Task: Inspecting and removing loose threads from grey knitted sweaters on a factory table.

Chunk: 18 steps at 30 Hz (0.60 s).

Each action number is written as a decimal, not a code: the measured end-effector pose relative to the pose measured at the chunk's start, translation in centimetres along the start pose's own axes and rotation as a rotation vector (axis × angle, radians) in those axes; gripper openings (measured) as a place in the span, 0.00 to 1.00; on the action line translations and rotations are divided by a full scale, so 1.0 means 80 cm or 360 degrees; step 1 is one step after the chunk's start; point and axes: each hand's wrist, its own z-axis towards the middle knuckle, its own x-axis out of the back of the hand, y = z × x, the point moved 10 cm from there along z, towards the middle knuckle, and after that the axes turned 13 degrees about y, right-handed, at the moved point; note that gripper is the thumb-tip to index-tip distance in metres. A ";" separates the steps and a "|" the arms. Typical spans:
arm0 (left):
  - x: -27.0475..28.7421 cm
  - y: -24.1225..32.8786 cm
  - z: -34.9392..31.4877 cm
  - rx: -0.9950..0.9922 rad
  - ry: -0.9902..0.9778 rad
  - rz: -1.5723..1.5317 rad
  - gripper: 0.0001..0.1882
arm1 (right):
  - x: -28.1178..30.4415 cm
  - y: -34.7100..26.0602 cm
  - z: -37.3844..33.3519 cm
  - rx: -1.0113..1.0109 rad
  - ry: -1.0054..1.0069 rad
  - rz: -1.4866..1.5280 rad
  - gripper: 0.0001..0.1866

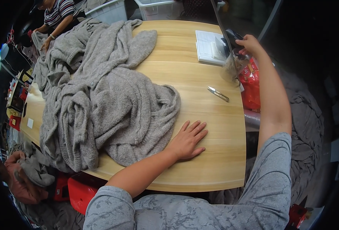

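Note:
My left hand (186,142) lies flat on the wooden table (215,165) with its fingers spread, holding nothing. It rests beside a large heap of grey-brown knitted garments (119,103). At the far right edge of the table, my right hand (250,45) reaches out with its fingers curled at a small dark object (234,36), whose kind I cannot make out. Below that hand hangs a clear plastic bag (232,67). A pair of thread snips (218,94) lies on the table between my hands.
A white pad or booklet (209,48) lies near the far right edge. Red plastic packaging (250,84) sits beside the table. One person (60,17) handles fabric at the far left; another person (25,178) sits lower left. A red stool (81,191) and white bins (108,11) stand around.

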 end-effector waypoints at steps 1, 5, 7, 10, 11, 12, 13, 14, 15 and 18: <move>0.001 -0.001 0.000 0.0004 0.0006 -0.0001 0.32 | 0.004 0.000 -0.005 -0.0006 0.0037 -0.0007 0.19; 0.001 -0.001 -0.001 -0.0002 0.0012 -0.0013 0.32 | 0.018 0.008 -0.018 0.0028 0.0087 -0.0097 0.19; 0.002 -0.003 -0.002 0.0004 0.0018 -0.0009 0.32 | 0.015 0.003 -0.026 0.0052 0.0054 -0.0237 0.19; 0.001 0.000 0.000 -0.0011 0.0027 -0.0026 0.32 | 0.029 -0.005 -0.027 0.0418 0.0251 -0.0904 0.18; 0.001 0.002 0.002 -0.0020 0.0026 -0.0028 0.32 | 0.031 -0.024 -0.032 0.0779 0.0460 -0.1414 0.18; 0.002 0.000 0.000 -0.0012 0.0025 -0.0022 0.32 | 0.025 -0.040 -0.046 0.0791 0.0450 -0.1408 0.18; 0.002 -0.003 -0.001 0.0003 0.0028 -0.0019 0.32 | 0.020 -0.050 -0.060 0.0761 0.0427 -0.1489 0.17; 0.002 -0.003 -0.002 -0.0001 0.0028 -0.0018 0.32 | 0.021 -0.056 -0.071 0.0721 0.0411 -0.1578 0.17; 0.002 -0.003 -0.002 -0.0005 0.0028 -0.0016 0.32 | 0.021 -0.057 -0.072 0.0725 0.0409 -0.1580 0.17; 0.002 -0.003 -0.002 -0.0002 0.0026 -0.0010 0.32 | 0.020 -0.056 -0.072 0.0731 0.0392 -0.1659 0.17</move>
